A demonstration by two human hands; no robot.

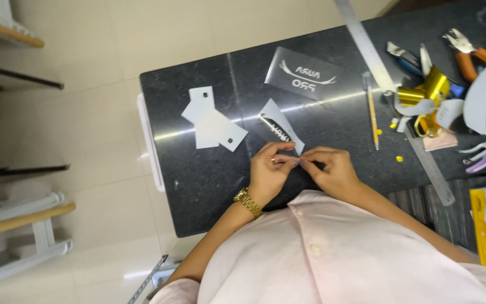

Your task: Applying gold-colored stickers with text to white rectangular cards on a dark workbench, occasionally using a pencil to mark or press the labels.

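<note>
Both hands meet at the near edge of the dark polished stone surface (198,186), just in front of the person's pale pink shirt. The left hand (269,169), with a gold-coloured watch at its wrist, and the right hand (333,171) are each pinched narrow, fingertips touching, on the near tip of a small grey pointed strip of sheet with a dark printed underside (279,128). The strip lies slanted on the surface, its far end pointing away from the person and its near corner caught between the fingers.

As a judgement, the step in hand looks like picking at that corner to part one thin layer from another; whether any layer has lifted is too small to tell. The next move seems to call for a firm nail-grip on one layer alone, with the other hand holding the strip flat, and a slow, low pull so the sheet does not crease or tear.

To the left lie pale grey cut-out pieces with small holes (212,121). Beyond the strip rests a dark rectangular sheet with light lettering (302,73). Further right are a long steel ruler (367,48), a slim yellow-handled craft knife (372,115), gold foil ribbon (431,90) and orange-handled pliers (471,56).
</note>
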